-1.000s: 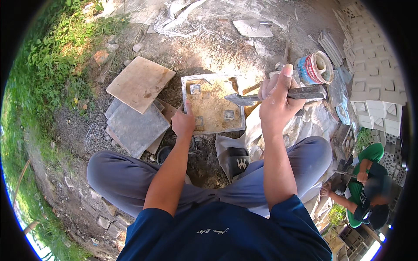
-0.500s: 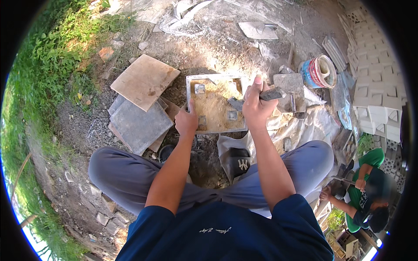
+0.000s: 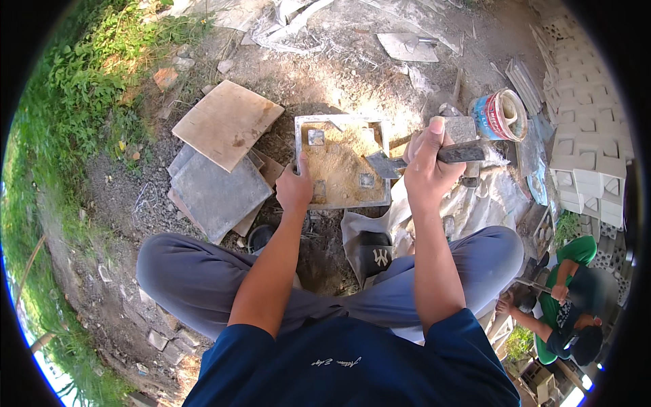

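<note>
The person squats on the dirt, knees wide. The left hand (image 3: 293, 188) has its grip clenched on the near left edge of the square mould (image 3: 342, 166), which lies flat on the ground, packed with sandy mix. The right hand (image 3: 426, 171) grasps a trowel (image 3: 407, 161) tight, thumb up, its blade tip over the mould's right edge. Just left lie stacked slabs (image 3: 217, 156). Farther right sits a tipped paint can (image 3: 498, 114), with pale blocks (image 3: 586, 129) beyond.

1. square mould (image 3: 299, 146): grey metal frame, dull, filled with rough sandy mix
2. trowel (image 3: 387, 165): dark matt metal blade
3. slabs (image 3: 218, 193): rough matt concrete
4. tin can (image 3: 497, 114): glossy painted metal
</note>
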`<state>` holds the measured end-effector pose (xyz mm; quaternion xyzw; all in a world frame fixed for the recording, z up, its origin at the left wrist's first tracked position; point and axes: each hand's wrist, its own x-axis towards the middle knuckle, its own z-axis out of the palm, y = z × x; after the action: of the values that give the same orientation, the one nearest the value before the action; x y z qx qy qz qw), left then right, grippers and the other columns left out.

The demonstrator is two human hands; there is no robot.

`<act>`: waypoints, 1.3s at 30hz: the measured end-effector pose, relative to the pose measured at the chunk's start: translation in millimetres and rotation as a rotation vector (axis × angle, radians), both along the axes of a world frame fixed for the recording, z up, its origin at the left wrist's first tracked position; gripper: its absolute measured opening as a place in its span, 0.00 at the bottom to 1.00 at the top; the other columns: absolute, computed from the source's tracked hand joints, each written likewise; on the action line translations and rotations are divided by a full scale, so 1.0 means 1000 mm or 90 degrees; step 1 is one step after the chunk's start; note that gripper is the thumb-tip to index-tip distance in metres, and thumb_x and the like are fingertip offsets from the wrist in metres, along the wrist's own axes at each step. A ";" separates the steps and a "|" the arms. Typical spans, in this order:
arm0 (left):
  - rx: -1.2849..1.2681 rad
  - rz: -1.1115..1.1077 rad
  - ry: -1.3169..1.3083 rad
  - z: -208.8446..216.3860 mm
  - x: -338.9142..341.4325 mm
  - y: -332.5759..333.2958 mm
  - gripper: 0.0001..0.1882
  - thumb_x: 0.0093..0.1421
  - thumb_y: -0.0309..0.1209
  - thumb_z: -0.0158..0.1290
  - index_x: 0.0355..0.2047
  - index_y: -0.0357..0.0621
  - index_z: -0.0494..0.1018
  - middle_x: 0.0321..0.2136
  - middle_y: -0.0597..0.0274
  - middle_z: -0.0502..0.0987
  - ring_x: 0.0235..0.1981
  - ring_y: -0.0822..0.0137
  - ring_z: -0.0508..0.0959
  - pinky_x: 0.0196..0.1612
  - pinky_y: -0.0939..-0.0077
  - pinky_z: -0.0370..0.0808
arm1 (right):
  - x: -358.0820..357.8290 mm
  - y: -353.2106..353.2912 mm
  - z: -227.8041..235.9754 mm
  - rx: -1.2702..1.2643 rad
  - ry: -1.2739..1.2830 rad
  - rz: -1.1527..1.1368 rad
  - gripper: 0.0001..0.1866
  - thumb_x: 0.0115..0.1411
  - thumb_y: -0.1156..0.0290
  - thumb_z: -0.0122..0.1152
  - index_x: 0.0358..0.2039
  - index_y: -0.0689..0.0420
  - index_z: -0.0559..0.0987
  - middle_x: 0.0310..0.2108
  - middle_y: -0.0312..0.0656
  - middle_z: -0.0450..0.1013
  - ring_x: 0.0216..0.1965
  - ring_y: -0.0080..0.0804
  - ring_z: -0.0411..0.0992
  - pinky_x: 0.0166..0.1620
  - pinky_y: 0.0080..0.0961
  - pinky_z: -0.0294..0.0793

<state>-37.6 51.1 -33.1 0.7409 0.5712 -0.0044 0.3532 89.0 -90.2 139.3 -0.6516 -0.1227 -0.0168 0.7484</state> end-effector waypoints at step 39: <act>0.008 0.018 0.056 0.007 0.013 -0.006 0.43 0.68 0.65 0.34 0.43 0.34 0.81 0.37 0.36 0.82 0.43 0.36 0.81 0.48 0.43 0.76 | -0.030 -0.043 -0.029 0.043 -0.005 -0.079 0.23 0.75 0.63 0.46 0.20 0.56 0.62 0.14 0.30 0.58 0.14 0.18 0.53 0.19 0.23 0.51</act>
<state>-24.8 44.7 -26.1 0.7344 0.5962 -0.0281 0.3230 58.6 -133.7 109.9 -0.6325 -0.0841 -0.0697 0.7668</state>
